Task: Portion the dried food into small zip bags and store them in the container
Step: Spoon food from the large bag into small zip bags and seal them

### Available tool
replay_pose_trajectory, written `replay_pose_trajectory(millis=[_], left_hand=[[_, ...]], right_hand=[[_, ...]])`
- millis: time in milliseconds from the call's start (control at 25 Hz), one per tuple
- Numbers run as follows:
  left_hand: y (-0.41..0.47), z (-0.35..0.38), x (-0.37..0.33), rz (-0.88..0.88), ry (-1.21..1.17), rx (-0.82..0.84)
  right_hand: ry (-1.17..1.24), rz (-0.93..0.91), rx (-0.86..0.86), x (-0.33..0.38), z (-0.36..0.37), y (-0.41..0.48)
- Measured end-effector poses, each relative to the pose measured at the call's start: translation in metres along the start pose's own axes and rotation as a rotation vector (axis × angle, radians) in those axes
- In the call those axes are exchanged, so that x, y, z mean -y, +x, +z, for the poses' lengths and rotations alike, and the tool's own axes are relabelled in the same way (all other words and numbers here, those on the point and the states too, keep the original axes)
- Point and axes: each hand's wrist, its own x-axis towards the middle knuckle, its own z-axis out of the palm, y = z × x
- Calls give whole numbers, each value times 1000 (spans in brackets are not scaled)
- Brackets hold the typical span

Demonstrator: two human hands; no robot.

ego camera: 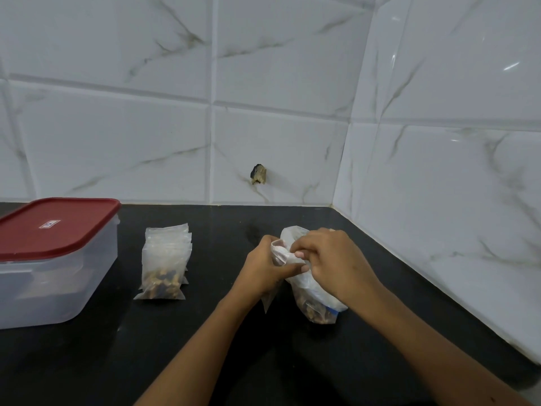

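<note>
A home kitchen corner: a black stone bench (205,332) meets glossy white marble-look wall tiles (278,136), with a red-lidded plastic food container (52,259) on it.

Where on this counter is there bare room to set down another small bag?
Bare counter lies in front of the container and the stack of small bags, and between that stack and the left hand, back to the wall. The gap between container and stack is narrow. It is crowded around the big bag, gripped by that hand and the right hand.
</note>
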Motion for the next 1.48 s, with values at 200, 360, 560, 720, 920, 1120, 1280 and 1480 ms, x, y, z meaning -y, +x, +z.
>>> replay_pose_trajectory(millis=[200,360,560,720,920,1120,1280,1480], left_hand=[[0,-1,-1,11,-106,-58],[-1,-1,1,17,-133,-58],[-2,2,1,7,-84,-76],[-3,6,1,2,-97,-49],[0,6,4,-100,-146,40],[3,17,4,-122,-161,50],[13,30,0,-128,-134,49],[10,25,-2,-92,-177,-60]], right_hand=[[-364,-439,-275,-13,6,-1],[-437,-504,-346,-21,5,-5],[634,435,-131,-30,-15,1],[721,704,-125,-59,10,2],[497,654,-65,-65,47,2],[203,589,27,-68,51,8],[109,588,86,-77,45,12],[2,334,-303,-51,32,16]])
